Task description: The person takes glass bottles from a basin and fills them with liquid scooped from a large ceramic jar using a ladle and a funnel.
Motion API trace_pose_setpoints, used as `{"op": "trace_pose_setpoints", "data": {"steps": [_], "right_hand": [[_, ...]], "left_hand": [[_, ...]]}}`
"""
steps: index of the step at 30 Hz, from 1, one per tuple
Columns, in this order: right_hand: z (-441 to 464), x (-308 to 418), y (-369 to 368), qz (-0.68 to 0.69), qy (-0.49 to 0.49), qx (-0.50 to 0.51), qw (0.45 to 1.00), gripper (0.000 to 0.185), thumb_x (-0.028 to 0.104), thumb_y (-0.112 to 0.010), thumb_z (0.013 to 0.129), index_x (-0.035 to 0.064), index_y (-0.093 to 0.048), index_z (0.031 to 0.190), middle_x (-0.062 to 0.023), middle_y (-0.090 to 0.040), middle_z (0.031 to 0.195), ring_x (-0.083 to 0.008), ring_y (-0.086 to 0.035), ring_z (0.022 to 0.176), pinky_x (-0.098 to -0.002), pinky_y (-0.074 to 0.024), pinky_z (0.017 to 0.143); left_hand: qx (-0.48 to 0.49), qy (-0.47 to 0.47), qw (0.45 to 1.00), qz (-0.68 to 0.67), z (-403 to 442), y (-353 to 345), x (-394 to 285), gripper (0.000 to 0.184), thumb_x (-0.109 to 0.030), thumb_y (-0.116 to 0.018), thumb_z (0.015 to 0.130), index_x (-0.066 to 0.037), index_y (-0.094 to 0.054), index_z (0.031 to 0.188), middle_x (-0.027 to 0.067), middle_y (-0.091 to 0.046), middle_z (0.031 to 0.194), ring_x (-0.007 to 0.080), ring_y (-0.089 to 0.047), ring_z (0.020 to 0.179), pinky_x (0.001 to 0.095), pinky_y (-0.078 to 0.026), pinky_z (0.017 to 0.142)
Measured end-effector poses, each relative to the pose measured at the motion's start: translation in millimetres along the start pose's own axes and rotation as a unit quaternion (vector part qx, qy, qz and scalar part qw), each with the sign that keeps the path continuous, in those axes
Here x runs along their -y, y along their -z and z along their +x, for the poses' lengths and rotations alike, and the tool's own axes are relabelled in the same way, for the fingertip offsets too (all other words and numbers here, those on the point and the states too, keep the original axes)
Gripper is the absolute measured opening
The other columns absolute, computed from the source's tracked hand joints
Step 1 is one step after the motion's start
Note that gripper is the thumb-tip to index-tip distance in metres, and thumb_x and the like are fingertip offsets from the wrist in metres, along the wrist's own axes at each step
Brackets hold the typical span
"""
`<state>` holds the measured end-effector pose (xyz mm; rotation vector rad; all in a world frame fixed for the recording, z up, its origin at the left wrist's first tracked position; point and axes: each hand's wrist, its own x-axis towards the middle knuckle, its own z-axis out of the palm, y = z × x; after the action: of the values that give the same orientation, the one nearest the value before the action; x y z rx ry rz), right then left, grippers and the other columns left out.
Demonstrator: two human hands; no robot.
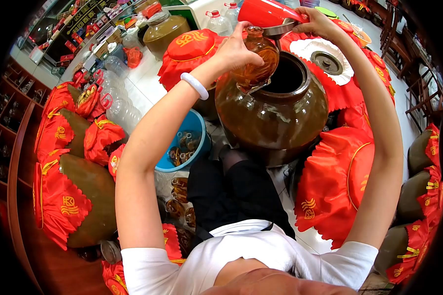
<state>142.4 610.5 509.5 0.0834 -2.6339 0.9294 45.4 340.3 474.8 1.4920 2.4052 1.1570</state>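
Note:
My left hand [238,51], a pale bangle on its wrist, is closed round a clear glass bottle [261,54] of amber liquid. The bottle stands over the near left rim of a big brown glazed jar [275,120], whose dark mouth is uncovered. To its right, my right hand [317,23] is closed on a shiny metal tool [280,28], shaped like a ladle or funnel, beside the bottle's neck. A red cylindrical container [263,12] lies tilted just behind the tool. Whether my right fingers touch it too, I cannot tell.
A blue basin [202,147] with several small bottles stands left of my legs, more amber bottles [177,196] below it. Red-cloth-covered jars [337,177] crowd both sides. Clear plastic jugs [120,105] stand at left; a white lid cover [325,61] rests behind the open jar.

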Motion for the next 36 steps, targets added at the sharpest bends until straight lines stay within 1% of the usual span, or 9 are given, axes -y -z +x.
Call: {"op": "trace_pose_setpoints", "data": {"steps": [5, 9, 15, 18, 23, 27, 33, 34, 36], "right_hand": [[5, 13, 3, -0.056, 0.006, -0.003, 0.998, 0.033, 0.017, -0.067, 0.08, 0.0038, -0.055, 0.108, 0.0015, -0.054, 0.07, -0.0055, -0.045, 0.053, -0.0235, -0.038, 0.048], [2, 36, 1, 0.052, -0.088, 0.016, 0.995, 0.026, 0.015, -0.075, 0.072, 0.0058, -0.064, 0.094, 0.0007, -0.059, 0.067, -0.0064, -0.05, 0.052, -0.0211, -0.0397, 0.045], [9, 29, -2, 0.04, -0.096, 0.015, 0.994, 0.024, 0.015, -0.073, 0.075, 0.0085, -0.064, 0.097, 0.0023, -0.059, 0.068, -0.0048, -0.048, 0.051, -0.0205, -0.0387, 0.044], [2, 33, -4, 0.086, -0.09, -0.021, 0.992, 0.027, 0.017, -0.072, 0.077, 0.0086, -0.065, 0.102, 0.0029, -0.057, 0.066, -0.0044, -0.047, 0.05, -0.021, -0.0371, 0.043], [-2, 37, -8, 0.143, -0.099, -0.069, 0.982, 0.024, 0.022, -0.067, 0.083, 0.0094, -0.069, 0.103, 0.0034, -0.052, 0.056, -0.0044, -0.042, 0.044, -0.0226, -0.0323, 0.041], [-9, 47, -9, 0.129, -0.111, -0.11, 0.979, 0.025, 0.025, -0.067, 0.084, 0.0097, -0.069, 0.104, 0.0042, -0.049, 0.055, -0.0046, -0.041, 0.043, -0.0225, -0.0321, 0.04], [-39, 44, -17, 0.288, -0.129, -0.179, 0.932, 0.03, 0.033, -0.06, 0.089, 0.0043, -0.065, 0.082, 0.002, -0.053, 0.058, -0.0062, -0.048, 0.05, -0.023, -0.0379, 0.045], [-50, 41, -19, 0.281, -0.164, -0.163, 0.931, 0.023, 0.023, -0.058, 0.087, 0.0032, -0.056, 0.099, -0.0007, -0.054, 0.064, -0.0073, -0.048, 0.052, -0.0241, -0.0384, 0.047], [-70, 43, -26, 0.253, -0.229, -0.148, 0.928, 0.04, 0.011, -0.052, 0.087, 0.002, -0.039, 0.124, -0.0057, -0.057, 0.071, -0.0102, -0.05, 0.054, -0.0258, -0.0406, 0.048]], "left_hand": [[-0.002, -0.039, 0.999, -0.033, 7, -5, 8, 0.097, -0.016, -0.079, 0.058, -0.005, -0.024, 0.137, 0.0159, -0.062, 0.099, 0.0195, -0.062, 0.077, 0.0291, -0.05, 0.067], [0.006, -0.028, 1.0, -0.011, 7, -4, 8, 0.095, -0.014, -0.079, 0.059, -0.005, -0.025, 0.136, 0.0158, -0.061, 0.102, 0.0187, -0.062, 0.077, 0.0295, -0.05, 0.065], [-0.011, -0.036, 0.999, 0.021, 8, -5, 9, 0.091, -0.015, -0.08, 0.058, 0.001, -0.029, 0.132, 0.0156, -0.059, 0.108, 0.0227, -0.06, 0.094, 0.0338, -0.049, 0.079], [-0.001, -0.082, 0.995, -0.052, 16, -10, 15, 0.092, -0.026, -0.08, 0.052, 0.0, -0.035, 0.129, 0.0209, -0.058, 0.109, 0.0313, -0.057, 0.104, 0.0355, -0.044, 0.091], [0.024, -0.067, 0.996, -0.062, 17, -9, 9, 0.086, -0.024, -0.08, 0.053, 0.004, -0.04, 0.123, 0.0174, -0.061, 0.105, 0.0265, -0.061, 0.093, 0.0341, -0.049, 0.081], [0.005, -0.037, 0.998, -0.046, 16, -9, 12, 0.078, -0.012, -0.08, 0.058, 0.0, -0.041, 0.125, 0.0123, -0.058, 0.113, 0.0221, -0.056, 0.104, 0.0323, -0.044, 0.09], [0.016, -0.008, 1.0, -0.008, 10, -2, -2, 0.073, -0.012, -0.079, 0.058, 0.003, -0.042, 0.119, 0.0123, -0.061, 0.103, 0.0204, -0.058, 0.093, 0.0309, -0.046, 0.083], [0.017, -0.008, 1.0, -0.008, 9, -1, -4, 0.073, -0.012, -0.079, 0.058, 0.003, -0.042, 0.119, 0.0123, -0.061, 0.103, 0.0204, -0.058, 0.093, 0.0309, -0.046, 0.083], [0.035, 0.04, 0.999, -0.014, 8, 0, -6, 0.073, -0.014, -0.079, 0.059, 0.004, -0.042, 0.119, 0.0136, -0.061, 0.1, 0.0194, -0.059, 0.086, 0.0286, -0.048, 0.075]]}}
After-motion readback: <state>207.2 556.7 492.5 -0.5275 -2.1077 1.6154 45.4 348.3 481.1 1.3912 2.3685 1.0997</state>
